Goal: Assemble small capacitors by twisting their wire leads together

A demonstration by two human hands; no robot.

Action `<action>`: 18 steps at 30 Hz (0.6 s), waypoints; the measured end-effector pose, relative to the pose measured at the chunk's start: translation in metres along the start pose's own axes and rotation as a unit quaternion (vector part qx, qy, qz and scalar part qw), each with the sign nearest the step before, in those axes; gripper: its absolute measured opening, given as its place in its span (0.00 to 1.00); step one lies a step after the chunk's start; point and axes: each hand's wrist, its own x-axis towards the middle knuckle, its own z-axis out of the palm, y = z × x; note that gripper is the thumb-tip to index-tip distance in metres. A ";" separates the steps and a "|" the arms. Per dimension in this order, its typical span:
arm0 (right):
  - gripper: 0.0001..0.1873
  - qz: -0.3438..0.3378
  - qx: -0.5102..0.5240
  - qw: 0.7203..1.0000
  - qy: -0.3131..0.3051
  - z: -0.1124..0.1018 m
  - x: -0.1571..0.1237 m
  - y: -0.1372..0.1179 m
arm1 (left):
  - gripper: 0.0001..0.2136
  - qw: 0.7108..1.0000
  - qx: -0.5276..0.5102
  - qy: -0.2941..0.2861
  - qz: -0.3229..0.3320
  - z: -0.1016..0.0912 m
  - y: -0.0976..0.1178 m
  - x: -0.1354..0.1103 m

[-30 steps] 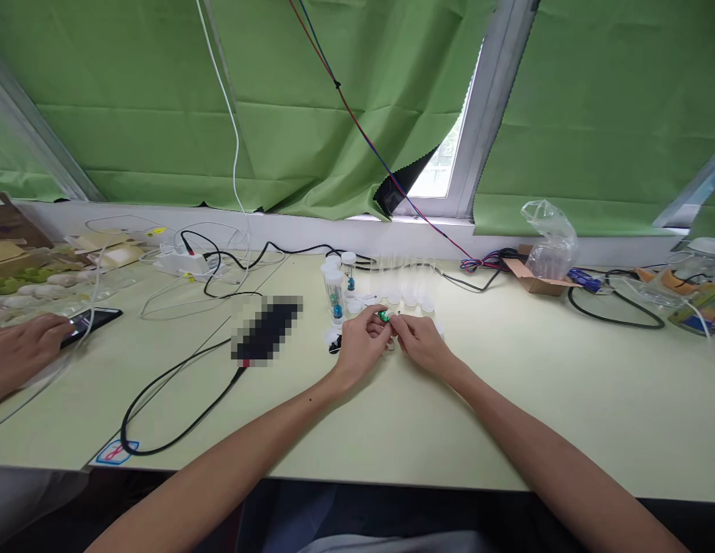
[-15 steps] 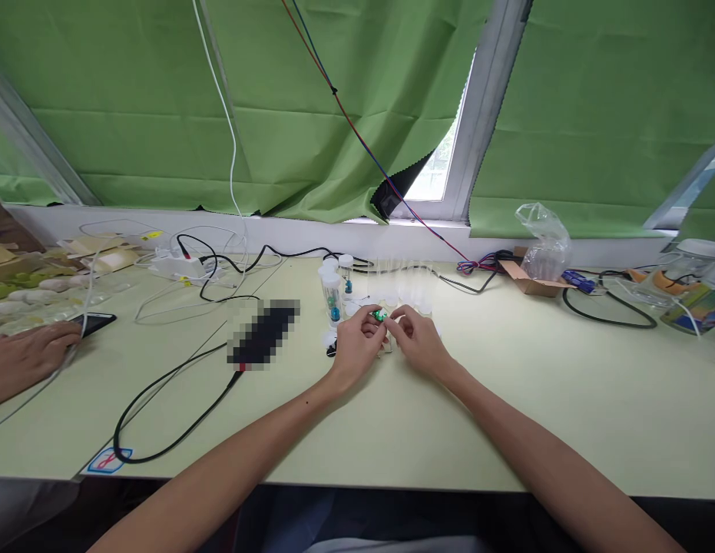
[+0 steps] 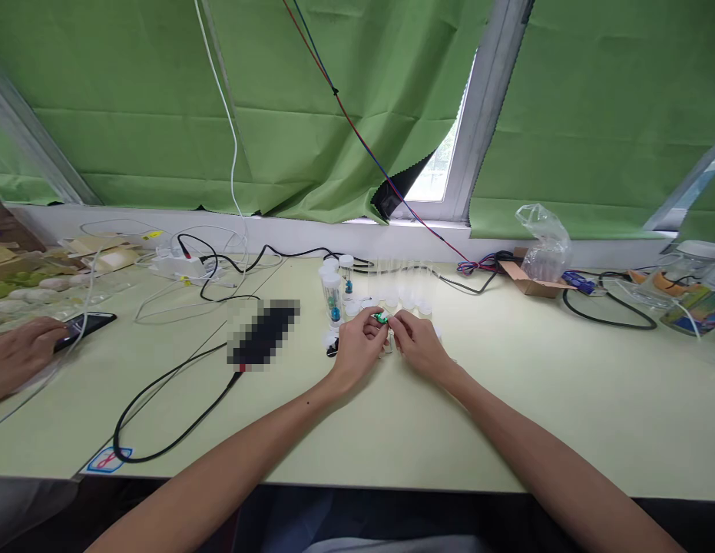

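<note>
A small shiny green piece (image 3: 382,317), too small to name, is pinched between the thumb and forefinger of my left hand (image 3: 358,346). My right hand (image 3: 419,343) is closed in a pinch, its fingertips meeting the right end of that piece. Just left of my left hand stand clear plastic tubes (image 3: 332,296) with white caps and teal-blue parts inside. Another clear tube (image 3: 346,276) stands behind them. Several clear tubes (image 3: 412,284) rise beyond my hands, partly hidden by them. A small black item (image 3: 332,348) lies against my left wrist's outer side.
A blurred-out dark device (image 3: 265,334) with a black cable lies left of centre. At far left, another person's hand (image 3: 23,349) rests by a phone (image 3: 95,326). An open cardboard box (image 3: 530,280) holding a plastic bag and a large clear jar (image 3: 696,280) stand at right.
My right fingertips have shifted slightly at the green piece, which has turned a little. The other person's hand has drawn back left from the phone.
</note>
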 end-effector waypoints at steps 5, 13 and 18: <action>0.21 0.016 -0.002 1.000 0.004 0.000 0.000 -0.001 | 0.13 1.000 0.005 0.000 0.004 0.000 0.001 0.000; 0.12 -0.009 0.051 0.999 0.013 0.003 -0.003 -0.002 | 0.13 0.999 -0.009 0.025 -0.021 -0.002 0.006 0.001; 0.10 -0.004 0.030 1.000 0.008 0.002 -0.002 -0.001 | 0.13 1.000 0.011 0.007 -0.013 -0.002 0.004 0.001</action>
